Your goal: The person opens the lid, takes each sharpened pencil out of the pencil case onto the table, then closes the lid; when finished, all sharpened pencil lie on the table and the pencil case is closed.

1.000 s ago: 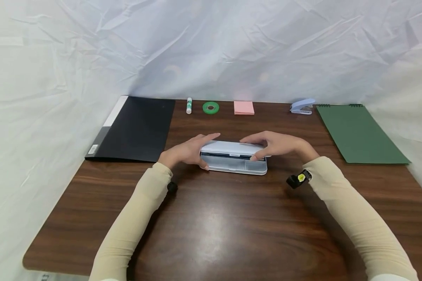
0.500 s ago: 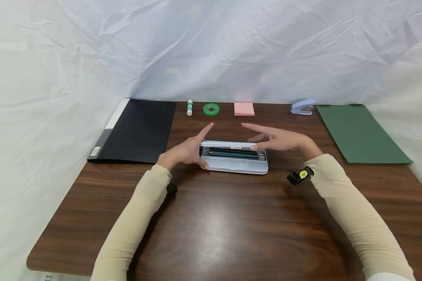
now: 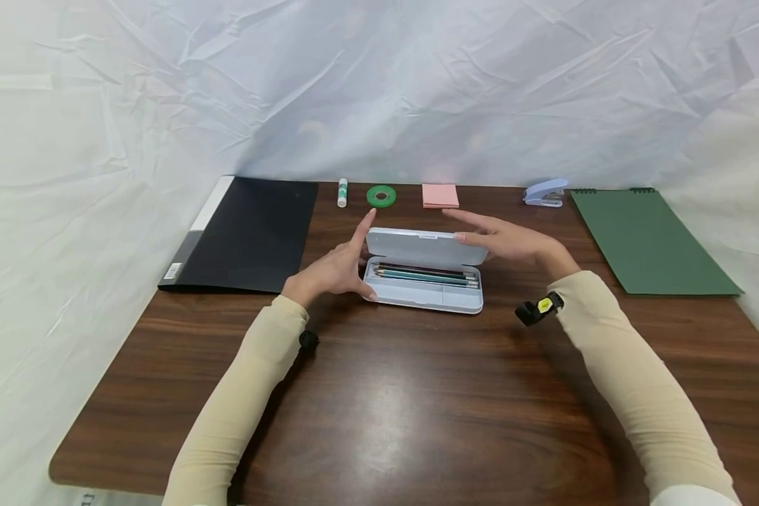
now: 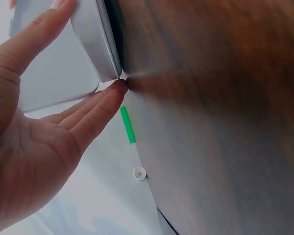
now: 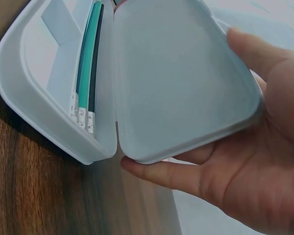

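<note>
A white pencil case (image 3: 411,300) lies on the wooden table with its lid (image 3: 411,246) raised at the back. Several pencils (image 3: 424,274), some green and some dark, lie along its rear compartment, white erasers to the right. My left hand (image 3: 333,273) holds the case's left end, thumb at the front corner and other fingers around the back. In the left wrist view the fingertips (image 4: 118,87) meet the case's lower edge. My right hand (image 3: 509,242) grips the lid's right end, with the thumb (image 5: 255,51) on its front edge and fingers behind it.
Behind the case stand a glue stick (image 3: 342,192), a roll of green tape (image 3: 381,196), pink sticky notes (image 3: 439,196) and a lilac stapler (image 3: 545,192). A black folder (image 3: 247,235) lies left, a green spiral notebook (image 3: 654,242) right. Plastic sheeting (image 3: 379,91) hangs behind the table.
The lid has swung up and back from nearly closed, uncovering the pencils. My right hand has risen with it, while the left stays at the case's left end, its index finger lifting.
</note>
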Demonstrator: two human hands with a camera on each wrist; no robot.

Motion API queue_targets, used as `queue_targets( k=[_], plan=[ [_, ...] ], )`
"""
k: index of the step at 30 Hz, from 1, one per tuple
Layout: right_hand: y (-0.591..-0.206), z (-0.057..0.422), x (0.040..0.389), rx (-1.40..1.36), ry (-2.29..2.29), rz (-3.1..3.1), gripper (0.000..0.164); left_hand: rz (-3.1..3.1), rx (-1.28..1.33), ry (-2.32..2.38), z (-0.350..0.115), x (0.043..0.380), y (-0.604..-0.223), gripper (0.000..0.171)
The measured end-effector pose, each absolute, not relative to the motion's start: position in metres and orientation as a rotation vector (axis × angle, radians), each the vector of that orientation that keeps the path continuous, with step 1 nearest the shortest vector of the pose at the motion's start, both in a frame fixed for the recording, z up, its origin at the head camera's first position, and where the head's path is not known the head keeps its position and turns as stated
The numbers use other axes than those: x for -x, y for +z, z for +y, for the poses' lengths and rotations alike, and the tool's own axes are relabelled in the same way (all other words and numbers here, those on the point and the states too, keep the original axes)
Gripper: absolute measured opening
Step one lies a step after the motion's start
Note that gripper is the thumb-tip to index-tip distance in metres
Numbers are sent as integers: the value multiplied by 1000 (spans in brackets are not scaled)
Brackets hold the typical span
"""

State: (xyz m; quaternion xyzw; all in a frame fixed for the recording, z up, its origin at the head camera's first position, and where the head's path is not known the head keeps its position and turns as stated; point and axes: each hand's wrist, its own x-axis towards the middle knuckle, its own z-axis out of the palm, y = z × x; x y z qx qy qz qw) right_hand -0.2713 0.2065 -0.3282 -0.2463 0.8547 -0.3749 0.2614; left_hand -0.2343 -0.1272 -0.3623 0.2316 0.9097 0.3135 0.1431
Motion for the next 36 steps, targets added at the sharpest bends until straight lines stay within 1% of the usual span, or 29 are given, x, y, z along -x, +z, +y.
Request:
queue_targets(
  k=[4, 9, 14, 21, 27, 31, 36],
  plan=[
    [-334, 204, 279, 573, -1111, 2327, 63, 2633, -664, 884, -126, 234, -361, 144],
    [-341, 202, 290, 576, -1087, 2453, 64, 2631, -646, 839, -125, 234, -362, 142],
    [-346, 200, 299, 525, -1123, 2477, 63, 2608, -688, 798, -126, 234, -362, 139],
    [-354, 198, 308, 420, -1210, 2418, 66, 2561, -728, 778, -128, 237, -364, 127],
    [-360, 200, 318, 411, -1180, 2456, 68, 2510, -739, 744, -126, 241, -364, 115],
    [-362, 202, 320, 398, -1176, 2463, 70, 2492, -713, 670, -122, 243, -364, 113],
    [-360, 200, 319, 429, -1157, 2488, 69, 2507, -677, 550, -118, 245, -364, 111]
  ],
)
